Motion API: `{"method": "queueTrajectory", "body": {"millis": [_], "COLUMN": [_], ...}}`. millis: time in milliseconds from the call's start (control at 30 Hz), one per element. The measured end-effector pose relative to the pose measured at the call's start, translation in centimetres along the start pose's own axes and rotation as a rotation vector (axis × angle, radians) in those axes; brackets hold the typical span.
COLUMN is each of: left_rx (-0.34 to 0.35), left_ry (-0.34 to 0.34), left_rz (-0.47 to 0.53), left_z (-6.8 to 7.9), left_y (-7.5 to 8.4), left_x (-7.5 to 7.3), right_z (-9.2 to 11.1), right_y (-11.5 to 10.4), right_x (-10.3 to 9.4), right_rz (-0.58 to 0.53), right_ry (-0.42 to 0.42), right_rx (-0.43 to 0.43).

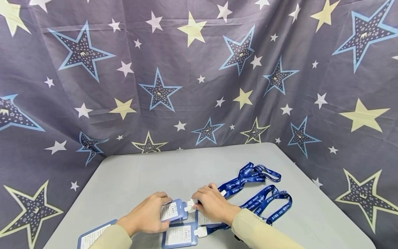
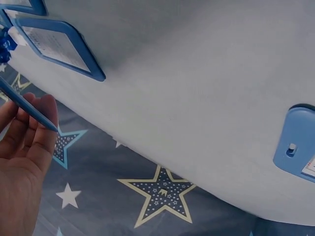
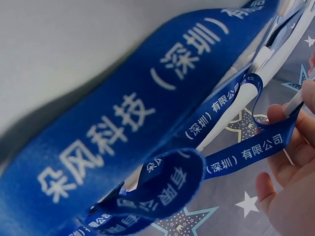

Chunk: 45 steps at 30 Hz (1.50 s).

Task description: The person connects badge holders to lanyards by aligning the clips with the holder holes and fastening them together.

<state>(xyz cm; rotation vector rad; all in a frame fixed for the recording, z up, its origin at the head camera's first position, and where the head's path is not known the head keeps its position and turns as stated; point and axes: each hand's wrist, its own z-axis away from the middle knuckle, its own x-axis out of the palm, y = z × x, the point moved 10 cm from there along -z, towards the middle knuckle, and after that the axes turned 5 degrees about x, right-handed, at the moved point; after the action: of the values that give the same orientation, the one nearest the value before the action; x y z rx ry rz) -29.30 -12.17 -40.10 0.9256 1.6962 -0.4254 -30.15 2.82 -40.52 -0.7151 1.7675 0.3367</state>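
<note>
In the head view my left hand [image 1: 145, 215] grips a blue ID card holder [image 1: 174, 211] by its side, with the slotted end toward the right. The left wrist view shows that holder edge-on [image 2: 30, 112] between thumb and fingers. My right hand [image 1: 215, 204] pinches a white lanyard clip [image 1: 190, 206] right at the slotted end of the holder. A blue lanyard [image 3: 248, 158] with white lettering runs from the right fingers in the right wrist view. Just below the hands lies another card holder [image 1: 179, 236], its white clip [image 1: 201, 231] attached. A third holder [image 1: 203, 220] is partly hidden under the right hand.
Two blue lanyards, an upper one [image 1: 248, 174] and a lower one [image 1: 267, 202], lie looped on the grey table [image 1: 140, 173] at right. A separate card holder [image 1: 94, 237] lies at the front left. A star-patterned curtain [image 1: 192, 86] stands around the table.
</note>
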Motion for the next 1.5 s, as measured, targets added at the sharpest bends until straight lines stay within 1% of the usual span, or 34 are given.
{"method": "queueTrajectory", "body": {"millis": [200,333,467,700,900,1200,1367,1500], "left_rx": [0.003,-0.003,0.004,0.011,0.018,0.011,0.016,0.024], "left_ry": [-0.005,-0.021,-0.023,-0.032,-0.032,-0.058,-0.07,-0.077], "left_rz": [0.003,0.023,0.035,0.024,0.021,0.026,0.024,0.002], "left_z": [-0.1,-0.2,-0.2,-0.4,-0.5,-0.6,-0.7,-0.7], "left_y": [0.1,0.1,0.2,0.5,0.7,0.7,0.9,1.0], "left_x": [0.2,0.4,0.4,0.6,0.4,0.5,0.6,0.7], "right_z": [-0.1,0.0,0.0,0.1,0.2,0.3,0.3,0.4], "right_y": [-0.1,-0.2,-0.3,-0.4,-0.7,-1.2,-1.3,-1.3], "right_x": [-0.1,-0.1,0.0,0.1,0.0,-0.1,-0.1,-0.1], "right_rz": [-0.01,-0.014,-0.019,-0.034,-0.041,-0.043,-0.045,-0.044], "right_ry": [0.005,0.0,-0.011,-0.028,-0.02,-0.027,-0.04,-0.04], "right_rx": [-0.012,-0.017,-0.018,-0.019,-0.047,-0.067,-0.06,-0.061]}}
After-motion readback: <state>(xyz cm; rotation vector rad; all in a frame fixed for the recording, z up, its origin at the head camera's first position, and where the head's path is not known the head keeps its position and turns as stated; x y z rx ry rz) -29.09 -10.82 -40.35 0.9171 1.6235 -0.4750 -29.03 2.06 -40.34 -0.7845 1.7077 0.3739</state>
